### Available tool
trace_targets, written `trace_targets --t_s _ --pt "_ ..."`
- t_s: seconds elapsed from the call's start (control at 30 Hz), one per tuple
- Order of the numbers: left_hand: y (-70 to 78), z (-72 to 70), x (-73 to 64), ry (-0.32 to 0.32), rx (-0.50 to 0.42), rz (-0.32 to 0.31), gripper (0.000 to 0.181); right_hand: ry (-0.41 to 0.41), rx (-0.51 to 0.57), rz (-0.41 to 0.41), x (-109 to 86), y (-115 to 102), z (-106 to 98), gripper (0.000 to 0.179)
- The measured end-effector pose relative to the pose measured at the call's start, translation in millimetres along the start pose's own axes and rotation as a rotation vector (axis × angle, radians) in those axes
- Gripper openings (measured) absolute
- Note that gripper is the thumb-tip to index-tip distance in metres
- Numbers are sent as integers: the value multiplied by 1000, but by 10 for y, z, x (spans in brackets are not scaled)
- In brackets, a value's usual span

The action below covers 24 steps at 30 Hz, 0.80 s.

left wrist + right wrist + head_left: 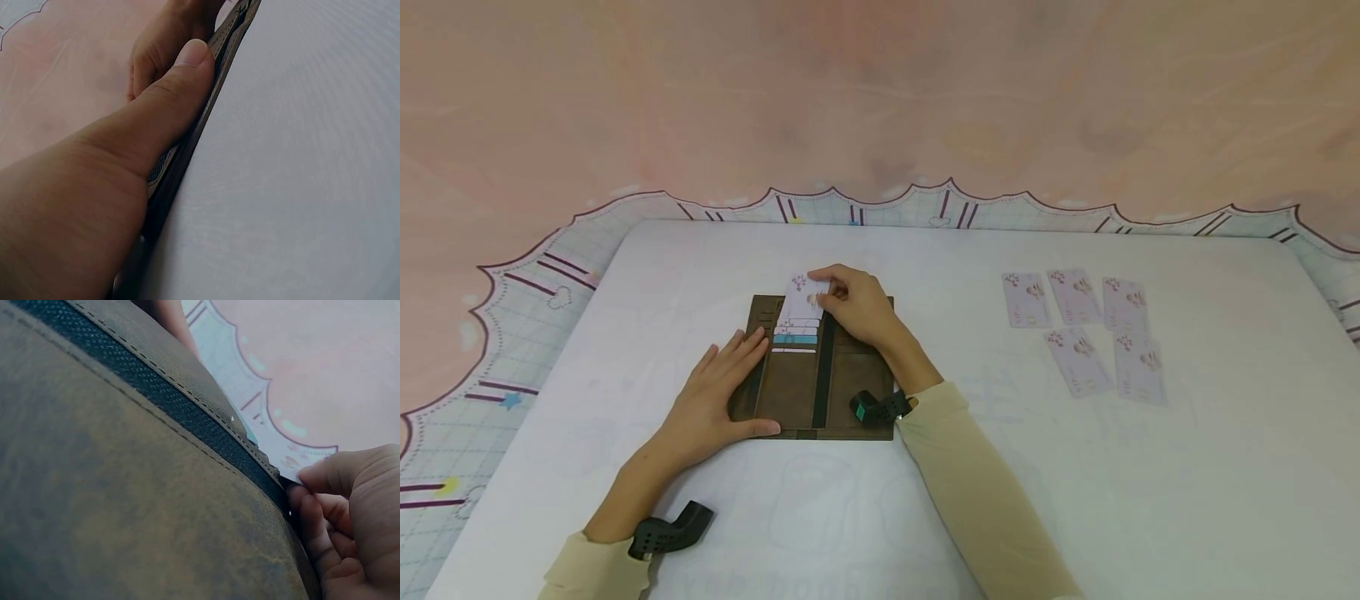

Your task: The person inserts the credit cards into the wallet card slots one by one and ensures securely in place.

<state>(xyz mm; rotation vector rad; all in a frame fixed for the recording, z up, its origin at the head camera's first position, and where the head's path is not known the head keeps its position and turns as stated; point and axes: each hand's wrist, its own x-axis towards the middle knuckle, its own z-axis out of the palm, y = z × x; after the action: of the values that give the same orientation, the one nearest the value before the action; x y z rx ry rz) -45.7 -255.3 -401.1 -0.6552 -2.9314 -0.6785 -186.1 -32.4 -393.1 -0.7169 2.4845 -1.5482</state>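
Observation:
A brown leather wallet (pixel 788 390) with dark green bands lies unfolded on the table. Along its left edge rests my left hand (pixel 715 404), fingers spread and thumb lying over the lower edge. In the left wrist view that thumb (pixel 181 81) presses along the wallet's side. My right hand (pixel 863 312) pinches the right side of a pale printed card (pixel 801 293), which stands partly out of the top of the card slots. Below it, a blue-edged card (pixel 795 339) and other card edges show in the slots. The right wrist view has the fingertips right at the wallet's edge.
Several similar pale cards (pixel 1025 300) lie loosely in two rows on the white table (pixel 1240 467), right of the wallet. A scalloped, patterned cloth border (pixel 887 214) runs along the far and left table edges. Dark bands with camera mounts (pixel 672 531) sit on both wrists.

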Motion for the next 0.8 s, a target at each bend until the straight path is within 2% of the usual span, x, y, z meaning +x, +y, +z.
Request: trace_targets --t_s 0.23,0.47,0.8 --pt "-1 -1 -3 -2 -6 1 105 -1 0 22 -8 -10 5 31" --pt "6 -19 -8 5 -7 7 105 -33 -84 29 -28 -89 25 35" --pt "6 -12 3 7 -16 6 105 -75 -141 32 -29 -66 23 36"
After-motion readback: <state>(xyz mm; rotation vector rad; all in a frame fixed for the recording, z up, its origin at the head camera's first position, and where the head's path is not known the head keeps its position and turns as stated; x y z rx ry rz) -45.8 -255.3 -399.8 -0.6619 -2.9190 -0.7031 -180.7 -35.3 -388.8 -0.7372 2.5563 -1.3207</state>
